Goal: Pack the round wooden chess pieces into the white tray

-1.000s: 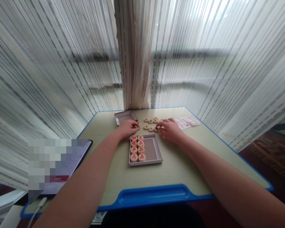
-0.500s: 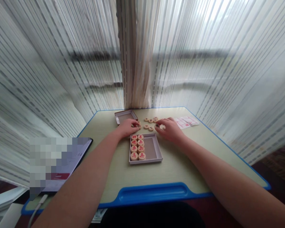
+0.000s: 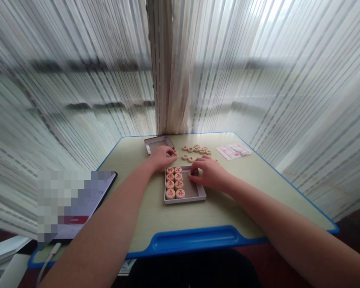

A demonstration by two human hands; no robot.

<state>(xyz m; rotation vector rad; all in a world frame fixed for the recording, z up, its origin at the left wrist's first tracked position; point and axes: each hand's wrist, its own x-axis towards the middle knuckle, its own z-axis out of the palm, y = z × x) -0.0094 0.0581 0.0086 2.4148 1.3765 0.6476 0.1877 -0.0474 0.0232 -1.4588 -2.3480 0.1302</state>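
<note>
The head camera looks forward and down from above the near edge of the tabletop, close enough that both far corners show, with curtains beyond.

Red characters on the round pieces in the box, centre of frame. Left column, top down: 帥, 炮, 車, then 马/馬 (form unclear). Right column: likely 士, then 兵 x3. Screen, lower left: "15", rest blurred or pixelated. Dark marks on loose pieces and red print on paper sheet, upper right of centre: too small.
</note>
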